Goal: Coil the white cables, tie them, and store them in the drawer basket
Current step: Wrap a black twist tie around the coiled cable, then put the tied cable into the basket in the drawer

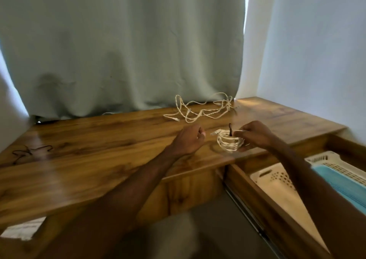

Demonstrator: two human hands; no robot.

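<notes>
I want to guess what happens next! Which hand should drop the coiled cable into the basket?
Probably the right hand: it holds the coiled cable and is nearer the basket. The left hand is farther.

No readable text, label or number anywhere.

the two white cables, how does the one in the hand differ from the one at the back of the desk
The coiled cable is wound into compact loops; the loose cable sprawls untidily. The coiled cable is gripped by the right hand with a dark tie sticking up from it; the loose cable lies untouched and untied on the desk near the curtain. The left hand is closed beside the coil. Both cables are white and thin.
</notes>
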